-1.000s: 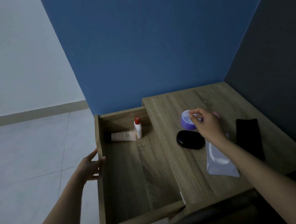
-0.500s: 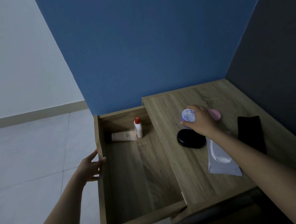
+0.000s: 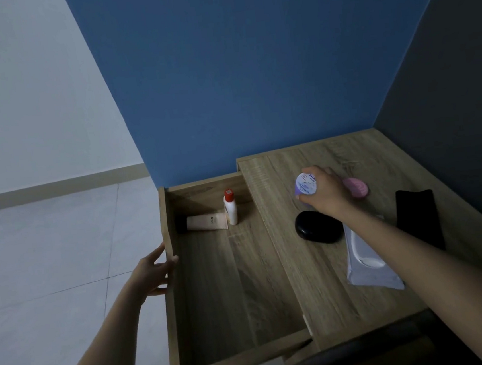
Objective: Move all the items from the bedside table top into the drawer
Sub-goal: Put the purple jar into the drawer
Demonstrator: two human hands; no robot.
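Note:
My right hand point(image 3: 328, 192) grips a small purple jar with a white lid point(image 3: 305, 188), lifted and tilted above the bedside table top point(image 3: 319, 287). On the top lie a pink object point(image 3: 357, 187), a black oval case point(image 3: 317, 230), a white wipes pack point(image 3: 367, 267) partly under my forearm, and a black wallet point(image 3: 418, 214). The open drawer point(image 3: 175, 323) holds a white bottle with a red cap point(image 3: 230, 207) standing upright and a beige tube point(image 3: 205, 222) lying flat. My left hand point(image 3: 152, 270) holds the drawer's left edge.
A blue wall stands behind the table and a dark wall to its right. Pale tiled floor point(image 3: 49, 262) spreads to the left of the drawer. Most of the drawer's floor in front of the bottle and tube is bare wood.
My right hand closed around the purple jar, lifted it off the table top and tilted its lid toward me. My left hand stayed on the drawer's edge.

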